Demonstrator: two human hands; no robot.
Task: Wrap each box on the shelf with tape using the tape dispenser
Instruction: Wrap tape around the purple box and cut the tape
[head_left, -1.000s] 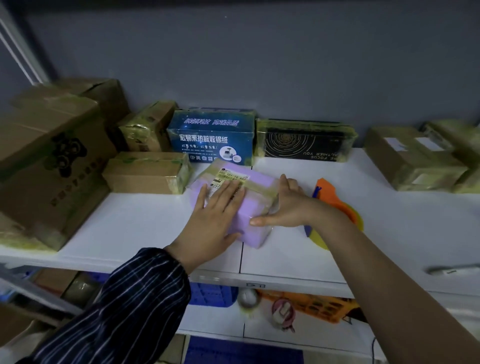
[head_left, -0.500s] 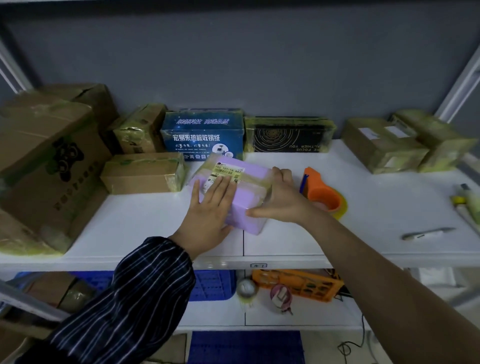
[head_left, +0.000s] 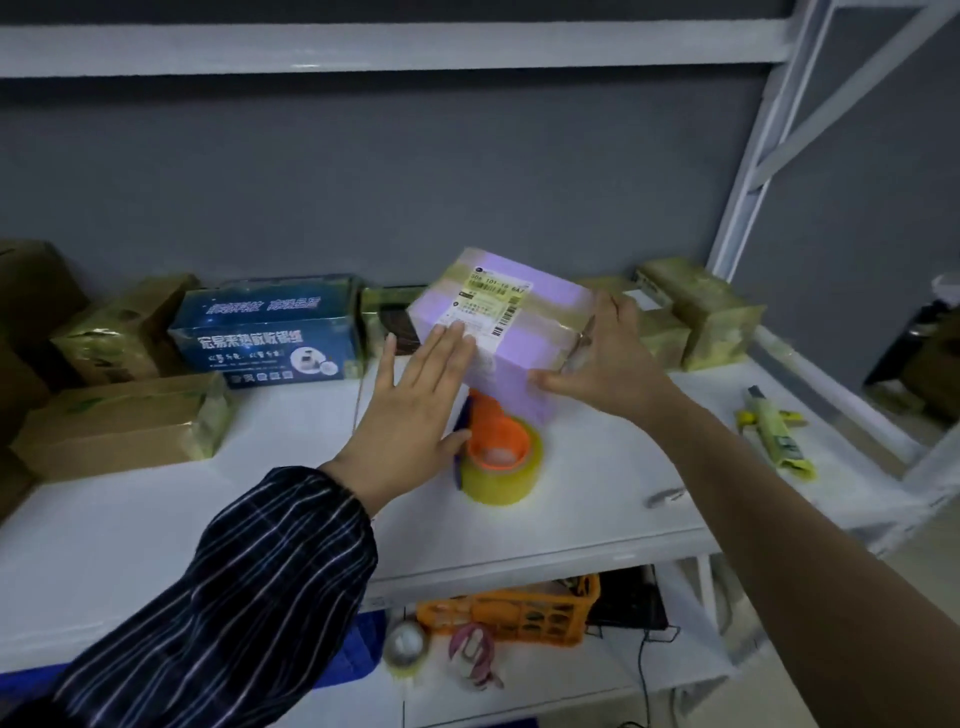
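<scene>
A purple box (head_left: 524, 332) with a shipping label and a band of tape is lifted off the white shelf (head_left: 156, 519), tilted, above the tape dispenser. My right hand (head_left: 602, 358) grips its right end, thumb under the near face. My left hand (head_left: 415, 410) lies flat with straight fingers against the box's left near face. The orange tape dispenser (head_left: 496, 457) with its yellowish roll stands on the shelf just below the box, right of my left wrist.
Taped boxes line the back: a blue printed box (head_left: 270, 332), brown boxes at left (head_left: 119, 426), yellow-wrapped ones at right (head_left: 701, 317). A yellow-green knife (head_left: 774, 431) and a small pen-like item (head_left: 665, 498) lie at right. An orange basket (head_left: 514, 608) and tape rolls sit on the lower shelf.
The purple box has been lifted off the shelf and carried right, now above the tape dispenser. Both hands moved with it; the view shifted right and up.
</scene>
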